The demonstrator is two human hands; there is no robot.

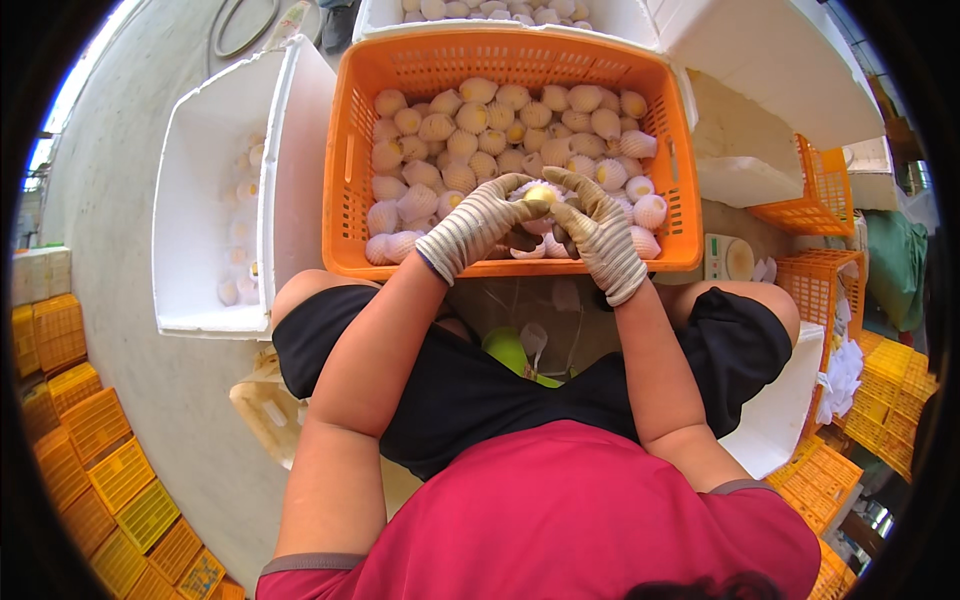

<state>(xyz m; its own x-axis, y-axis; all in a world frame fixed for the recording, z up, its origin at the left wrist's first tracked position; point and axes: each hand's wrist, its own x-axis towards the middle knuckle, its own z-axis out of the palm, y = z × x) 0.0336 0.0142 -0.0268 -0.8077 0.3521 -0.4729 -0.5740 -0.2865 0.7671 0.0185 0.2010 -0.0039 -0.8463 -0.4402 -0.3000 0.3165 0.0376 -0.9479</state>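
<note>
Gloved left hand point(478, 222) and gloved right hand point(602, 235) angled in toward each other, wrists well apart, both closed around a pale yellow fruit point(541, 193), held over that orange crate's point(420, 270) near side

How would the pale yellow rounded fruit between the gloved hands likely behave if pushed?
The pale yellow rounded fruit would probably roll, given its curved shape. It may bruise easily: white foam-netted fruits fill the orange plastic crate, suggesting cushioning matters.
</note>
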